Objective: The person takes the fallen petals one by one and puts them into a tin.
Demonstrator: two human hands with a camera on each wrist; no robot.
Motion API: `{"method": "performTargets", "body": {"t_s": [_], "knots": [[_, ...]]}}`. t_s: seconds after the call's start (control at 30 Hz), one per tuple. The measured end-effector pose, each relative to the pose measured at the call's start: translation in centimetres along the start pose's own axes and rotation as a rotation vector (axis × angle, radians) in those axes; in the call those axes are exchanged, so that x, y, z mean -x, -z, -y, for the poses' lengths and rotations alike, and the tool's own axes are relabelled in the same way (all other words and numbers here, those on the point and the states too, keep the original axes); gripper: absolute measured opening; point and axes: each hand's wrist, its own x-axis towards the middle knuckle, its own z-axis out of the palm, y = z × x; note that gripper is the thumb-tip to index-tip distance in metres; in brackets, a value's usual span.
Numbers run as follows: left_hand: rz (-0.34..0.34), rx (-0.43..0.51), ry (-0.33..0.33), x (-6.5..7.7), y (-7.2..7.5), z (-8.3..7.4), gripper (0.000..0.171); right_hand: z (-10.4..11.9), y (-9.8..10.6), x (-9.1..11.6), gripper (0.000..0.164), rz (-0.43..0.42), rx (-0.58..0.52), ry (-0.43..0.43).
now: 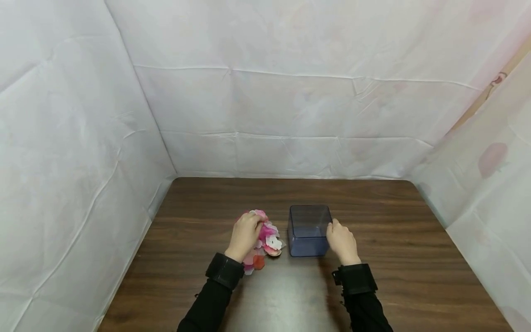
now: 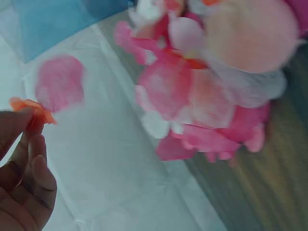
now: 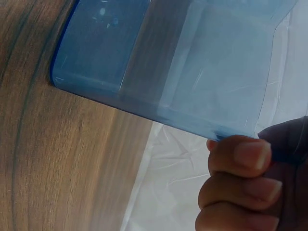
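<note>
My left hand (image 1: 244, 236) is over a heap of artificial flower petals (image 1: 271, 234) in pink, white and orange. In the left wrist view its thumb and fingertips pinch an orange petal (image 2: 45, 115). Just beyond those fingertips shows a single pink petal (image 2: 60, 83), apart from the heap. To the right of the petals stands a clear blue plastic box (image 1: 308, 247) with an open top. My right hand (image 1: 343, 243) grips the box at its right side, fingers curled at the rim, as the right wrist view shows.
The box and the petals are on a dark wood-grain table (image 1: 415, 276). White cloth (image 1: 290, 106) hangs behind the table and on both sides of it. An orange-red petal (image 1: 259, 262) lies at the near edge of the heap.
</note>
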Motion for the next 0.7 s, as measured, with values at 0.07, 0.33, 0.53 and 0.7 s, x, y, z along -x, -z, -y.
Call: {"method": "performTargets", "body": {"t_s": [0.07, 0.33, 0.53, 0.7], "knots": [[0.026, -0.029, 0.01, 0.3, -0.2, 0.4, 0.003, -0.1, 0.0, 0.0, 0.05, -0.003, -0.003, -0.001], [0.161, 0.046, 0.141, 1.0, -0.9, 1.5, 0.015, -0.2, 0.0, 0.0, 0.051, -0.01, -0.017, 0.0], [0.101, 0.086, 0.122, 0.9, -0.7, 1.3, 0.014, -0.4, 0.0, 0.1, 0.051, -0.005, -0.022, 0.002], [0.076, 0.187, 0.056, -0.2, 0.3, -0.6, 0.006, -0.4, -0.1, 0.1, 0.051, -0.003, -0.018, 0.011]]}}
